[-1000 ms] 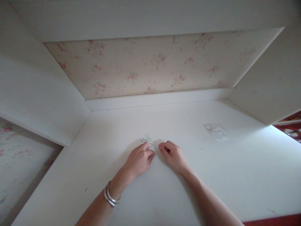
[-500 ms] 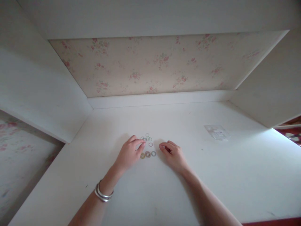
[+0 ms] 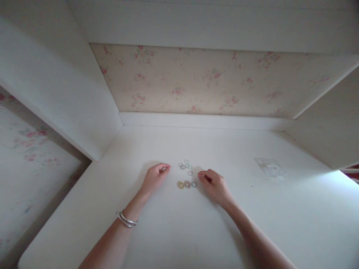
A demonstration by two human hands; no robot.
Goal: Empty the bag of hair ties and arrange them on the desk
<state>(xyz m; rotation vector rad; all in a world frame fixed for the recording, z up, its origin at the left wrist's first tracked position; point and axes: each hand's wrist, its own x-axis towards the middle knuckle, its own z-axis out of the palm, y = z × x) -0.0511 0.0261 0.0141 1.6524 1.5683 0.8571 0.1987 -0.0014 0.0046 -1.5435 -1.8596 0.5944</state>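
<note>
Several thin, small rings lie on the white desktop between my hands. A loose cluster of pale green and grey rings (image 3: 183, 167) is at the back. One dark ring (image 3: 190, 173) lies alone in front of it. Nearest to me is a row: yellow rings (image 3: 181, 185), pinkish rings (image 3: 187, 184) and blue-grey rings (image 3: 194, 184). My left hand (image 3: 155, 178), a silver bangle at its wrist, rests left of the cluster, thumb and finger pinched. To the right, my right hand (image 3: 214, 184) is also pinched, near the single ring. Anything between either hand's fingertips is too small to make out.
A clear plastic packet (image 3: 270, 169) lies to the right on the desktop (image 3: 168, 231). White side panels (image 3: 61, 86) and a back wall with floral wallpaper (image 3: 196, 82) enclose the desk. A small dark mark (image 3: 116, 212) is beside my left wrist.
My left hand has drawn away leftward from the rings, so the yellow ones show more fully. My right hand stays nearly in place beside them. The view has shifted and tilted slightly.
</note>
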